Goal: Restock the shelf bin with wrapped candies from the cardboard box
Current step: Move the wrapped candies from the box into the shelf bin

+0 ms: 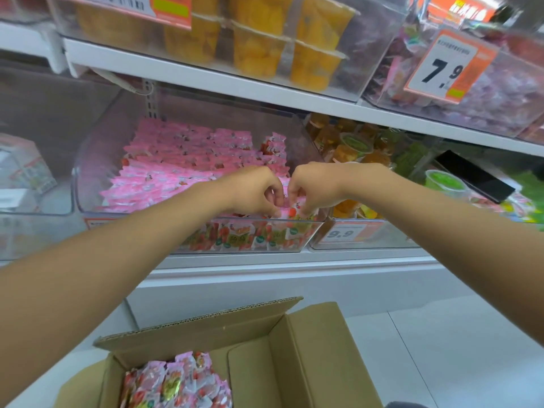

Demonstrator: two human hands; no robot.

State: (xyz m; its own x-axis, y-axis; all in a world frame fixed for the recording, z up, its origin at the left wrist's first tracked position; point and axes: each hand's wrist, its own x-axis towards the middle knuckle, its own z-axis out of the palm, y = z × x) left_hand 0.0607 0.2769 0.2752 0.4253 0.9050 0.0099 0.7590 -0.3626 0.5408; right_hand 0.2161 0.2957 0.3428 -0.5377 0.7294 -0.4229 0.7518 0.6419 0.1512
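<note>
Left hand (pixel 259 191) and right hand (pixel 316 185) close together, low over front wall of shelf bin (pixel 250 238), at shelf (pixel 294 262) front edge; probably seating wrapped candies (pixel 290 212) in the front row. Fingers (pixel 271 201) of both curled, pinching the same small cluster. More stock in cardboard box (pixel 294 348) below.

7.9 in big black digits on orange price tag (pixel 447 69), front of upper-right clear bin (pixel 500 119) | 9.9 on small price tag (pixel 344 233), front of jelly-cup bin (pixel 388 241) lower right | barcode label (pixel 123 4) top left way too blurry to read | print on wrapped candies (pixel 235 238) unreadable too
</note>
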